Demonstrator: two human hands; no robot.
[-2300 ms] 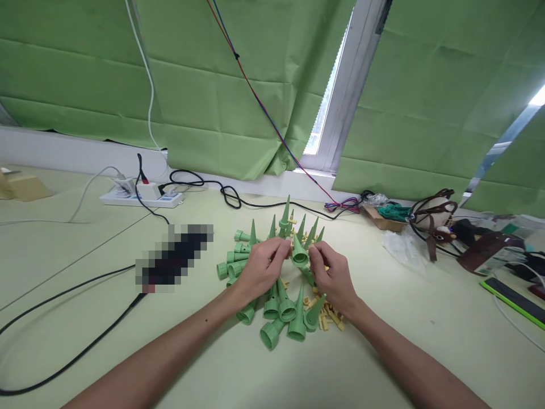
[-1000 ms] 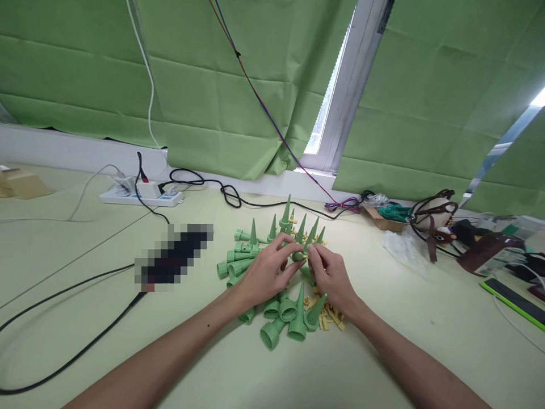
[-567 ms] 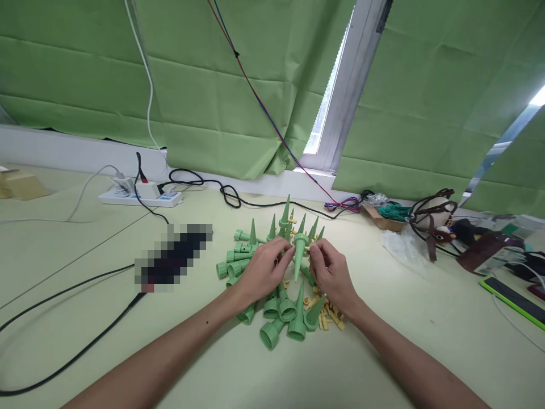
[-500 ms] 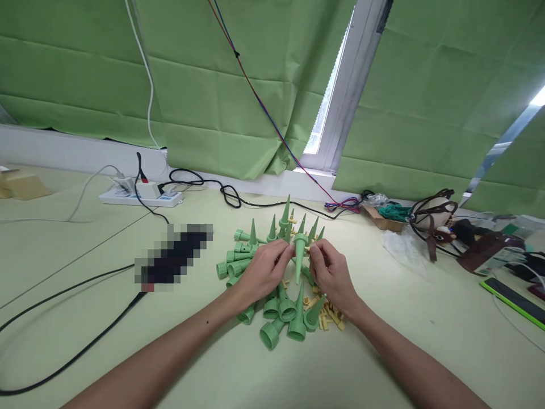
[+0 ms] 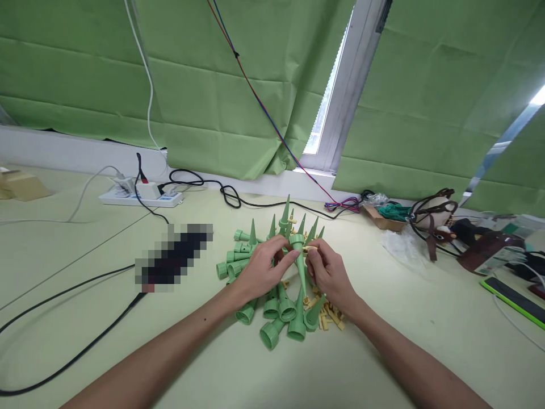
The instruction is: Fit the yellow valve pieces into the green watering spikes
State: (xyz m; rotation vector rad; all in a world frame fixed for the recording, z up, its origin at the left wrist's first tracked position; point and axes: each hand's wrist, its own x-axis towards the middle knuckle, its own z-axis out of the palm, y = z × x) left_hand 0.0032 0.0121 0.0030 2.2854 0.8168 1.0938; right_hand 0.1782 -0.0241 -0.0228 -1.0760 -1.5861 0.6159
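Note:
My left hand (image 5: 269,262) is closed on a green plastic watering spike (image 5: 300,266), thumb and fingers at its capped upper end, its tip pointing down. My right hand (image 5: 330,266) pinches a small yellow valve piece (image 5: 310,248) at the spike's right side; whether the piece sits in the spike cannot be made out. Around and below my hands lie several green spikes (image 5: 269,334), some upright with points up, some on their sides. A heap of small yellow valves (image 5: 331,317) lies by my right wrist, partly hidden by it.
A white power strip (image 5: 140,197) and black cable (image 5: 232,196) run along the back. A blurred dark object (image 5: 174,255) lies to the left. At right are a clear plastic bag (image 5: 402,247), a cardboard box (image 5: 385,218) and a green-edged phone-like device (image 5: 513,301).
The held spike has tilted, its tip swinging down and to the right. My left thumb has shifted across it, and my right hand has moved slightly left.

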